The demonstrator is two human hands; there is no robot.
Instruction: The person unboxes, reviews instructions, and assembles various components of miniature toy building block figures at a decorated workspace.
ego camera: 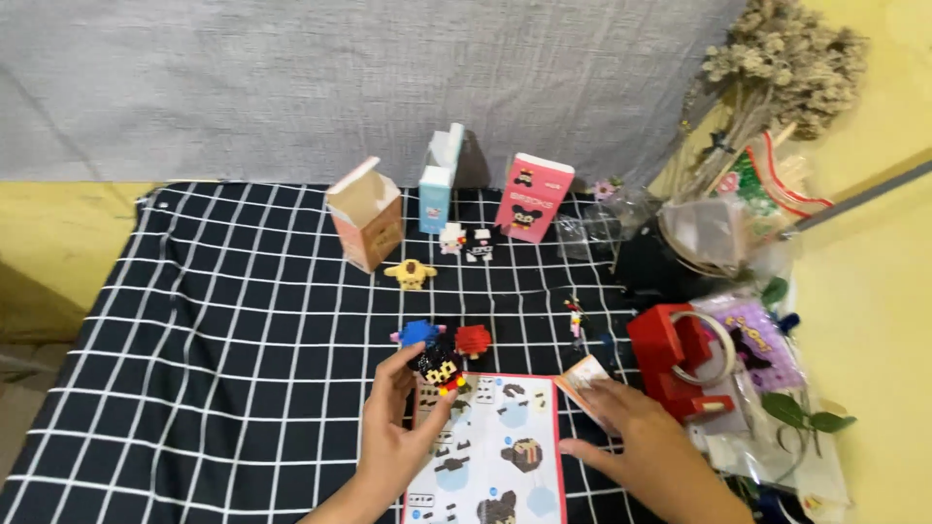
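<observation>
Resting nearest the camera, the instruction sheet point(500, 456) is lying on the checked cloth point(233, 330). The left hand point(398, 427) is pinching a small black brick figure point(442, 371) at the sheet's top edge (blue piece point(419, 333) and red piece point(474, 340) sitting just beyond). The right hand point(641, 437) is pressing flat, fingers spread, beside a small orange packet point(585, 378).

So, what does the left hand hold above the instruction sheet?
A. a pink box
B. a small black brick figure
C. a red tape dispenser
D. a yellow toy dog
B: the left hand pinches a small black brick figure at its fingertips, just above the top edge of the sheet.
</observation>
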